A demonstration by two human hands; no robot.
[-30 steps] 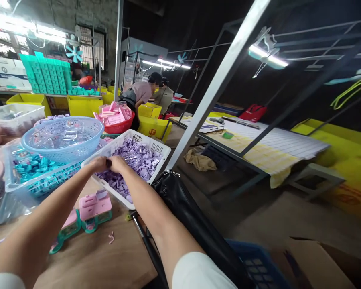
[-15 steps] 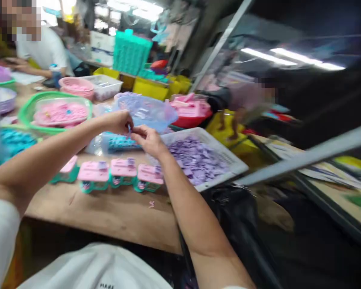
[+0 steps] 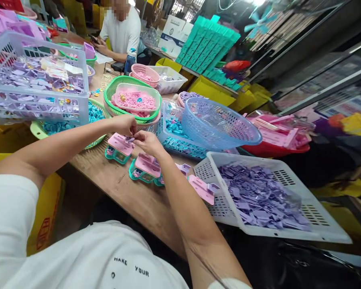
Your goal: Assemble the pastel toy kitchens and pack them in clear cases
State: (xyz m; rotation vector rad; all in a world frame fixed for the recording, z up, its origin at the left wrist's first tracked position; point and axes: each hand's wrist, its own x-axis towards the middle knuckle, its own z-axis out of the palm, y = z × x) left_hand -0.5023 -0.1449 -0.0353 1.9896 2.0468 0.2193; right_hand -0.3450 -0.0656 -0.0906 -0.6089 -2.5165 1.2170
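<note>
My left hand [image 3: 126, 124] is closed, its fingertips pointing down at the right end of the leftmost toy vehicle [image 3: 118, 145], which has a pink top and turquoise base. What those fingers hold, if anything, is hidden. Closed in a pinch, my right hand [image 3: 149, 143] has its fingertips on a small purple plastic piece [image 3: 130, 140] at that end of the pink top. Beside it stands another pink and turquoise toy vehicle [image 3: 146, 166]. More toys continue to the right, partly behind my right forearm; a pink top [image 3: 201, 189] with a purple piece shows past it.
A white basket [image 3: 289, 237] of flat purple pieces stands at the right. Behind the toys are a blue colander [image 3: 222, 124], a basket of turquoise parts [image 3: 180, 146] and a green basin [image 3: 108, 94]. A clear crate [image 3: 39, 98] is at the left. Across the table sits a person [image 3: 123, 32].
My view has swung left, bringing the clear crate into sight. Both hands have come down from above the table to the leftmost toy, with the small purple piece now at its pink top.
</note>
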